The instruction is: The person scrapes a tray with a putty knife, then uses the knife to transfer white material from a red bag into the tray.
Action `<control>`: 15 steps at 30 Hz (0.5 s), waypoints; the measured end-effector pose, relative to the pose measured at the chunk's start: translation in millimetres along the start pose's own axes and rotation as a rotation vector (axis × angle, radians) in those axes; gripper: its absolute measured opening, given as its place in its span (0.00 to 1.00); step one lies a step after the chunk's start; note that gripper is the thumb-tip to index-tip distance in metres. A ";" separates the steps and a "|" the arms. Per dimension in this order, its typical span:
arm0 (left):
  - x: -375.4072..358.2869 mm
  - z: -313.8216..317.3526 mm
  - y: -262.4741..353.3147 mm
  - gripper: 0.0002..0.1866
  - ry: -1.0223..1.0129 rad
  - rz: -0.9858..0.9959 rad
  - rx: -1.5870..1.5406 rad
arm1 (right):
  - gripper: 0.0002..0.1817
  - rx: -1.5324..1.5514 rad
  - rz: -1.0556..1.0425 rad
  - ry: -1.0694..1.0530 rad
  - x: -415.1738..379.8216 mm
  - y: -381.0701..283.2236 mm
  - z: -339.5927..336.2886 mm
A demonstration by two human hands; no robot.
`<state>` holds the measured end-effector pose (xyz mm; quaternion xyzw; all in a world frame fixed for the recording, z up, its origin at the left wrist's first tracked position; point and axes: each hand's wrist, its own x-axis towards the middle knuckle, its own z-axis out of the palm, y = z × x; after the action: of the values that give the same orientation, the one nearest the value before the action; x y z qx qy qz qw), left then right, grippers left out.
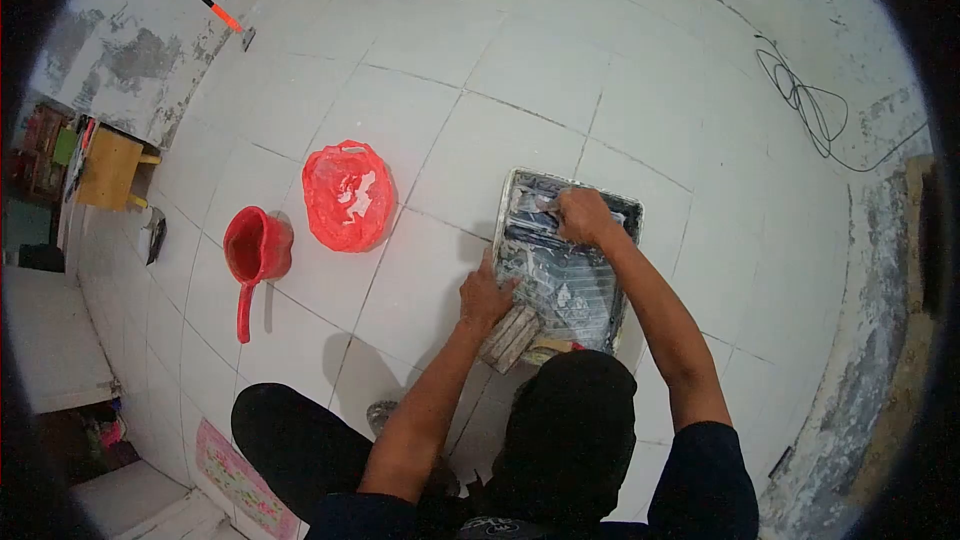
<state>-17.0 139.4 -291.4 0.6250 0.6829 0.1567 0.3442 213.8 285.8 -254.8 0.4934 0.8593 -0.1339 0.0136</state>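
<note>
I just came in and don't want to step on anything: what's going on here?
A person is leaning over a rectangular, white-smeared dark tray on the white tiled floor. Their right hand is down in the far end of the tray; whether it grips anything is hard to tell. Their left hand is at the tray's left edge, beside a worn grey block. Off to the left are a red long-handled dipper and a crinkled, roundish red item with white patches.
</note>
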 end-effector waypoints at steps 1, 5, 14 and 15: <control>-0.8 -0.6 0.4 0.47 -0.001 0.002 0.004 | 0.08 -0.001 0.001 -0.003 0.8 -1.9 -2.6; 3.5 1.8 0.2 0.47 -0.063 -0.073 0.041 | 0.09 -0.004 0.007 -0.064 6.9 0.3 -8.6; -1.8 -7.4 8.5 0.49 -0.046 -0.078 0.015 | 0.13 0.158 -0.017 0.213 -25.7 -4.7 4.3; -1.7 -6.9 8.1 0.49 -0.056 -0.089 -0.008 | 0.13 0.207 -0.015 0.218 -35.3 -8.4 -0.5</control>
<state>-15.6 140.6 -280.8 0.5969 0.6994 0.1263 0.3724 224.8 252.1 -247.0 0.4974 0.8410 -0.1674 -0.1315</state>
